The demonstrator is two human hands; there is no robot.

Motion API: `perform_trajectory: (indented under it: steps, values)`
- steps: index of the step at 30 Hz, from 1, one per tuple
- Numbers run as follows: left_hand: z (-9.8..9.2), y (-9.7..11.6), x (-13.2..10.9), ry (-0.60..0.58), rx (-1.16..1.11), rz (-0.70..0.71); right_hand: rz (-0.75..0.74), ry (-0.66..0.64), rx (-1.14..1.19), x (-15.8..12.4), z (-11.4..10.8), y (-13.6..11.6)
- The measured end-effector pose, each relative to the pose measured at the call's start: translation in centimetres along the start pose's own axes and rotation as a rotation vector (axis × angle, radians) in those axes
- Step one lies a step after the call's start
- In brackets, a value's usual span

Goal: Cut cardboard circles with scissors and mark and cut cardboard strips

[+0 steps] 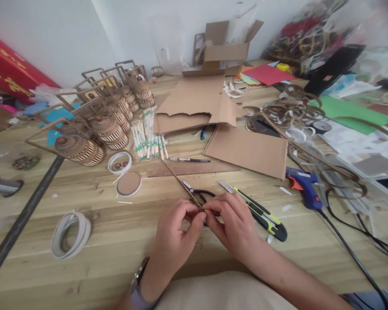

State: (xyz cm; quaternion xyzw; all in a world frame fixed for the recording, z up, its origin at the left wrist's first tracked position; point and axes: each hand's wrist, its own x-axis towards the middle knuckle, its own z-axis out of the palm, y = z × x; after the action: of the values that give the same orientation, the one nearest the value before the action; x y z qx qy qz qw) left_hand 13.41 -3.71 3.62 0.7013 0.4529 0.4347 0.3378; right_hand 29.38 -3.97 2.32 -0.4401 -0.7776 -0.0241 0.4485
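Near the table's front edge, my left hand [180, 228] and my right hand [231, 221] meet fingertip to fingertip. Both pinch the near end of a thin strip of corrugated cardboard [177, 178], seen edge-on, which points away up to the left. Under the strip and partly behind my fingers lie black-handled scissors [200, 194]. A yellow and black utility knife [261, 211] rests just right of my right hand, its blade out. Beyond them are a pen [190, 160] and a flat brown strip [197, 168].
Several small lidded baskets with handles [110, 131] stand at the left. White-banded rings [71, 234] and a cardboard disc [128, 184] lie nearer. Wrapped sticks [147, 140] and cut cardboard [248, 148] fill the middle. At right are a blue glue gun [304, 187] with its cord and tangled brown strips [284, 110].
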Motion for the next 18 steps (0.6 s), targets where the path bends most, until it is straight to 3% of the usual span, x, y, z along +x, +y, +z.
perform_trajectory:
  steps: [10, 18]
  values:
    - [0.24, 0.41, -0.58, 0.066, 0.277, 0.129, -0.050, -0.057, 0.005, -0.21, 0.16, -0.19]
    - [0.26, 0.37, -0.30, 0.071, 0.255, 0.139, 0.004, -0.059, 0.086, -0.19, 0.29, -0.15]
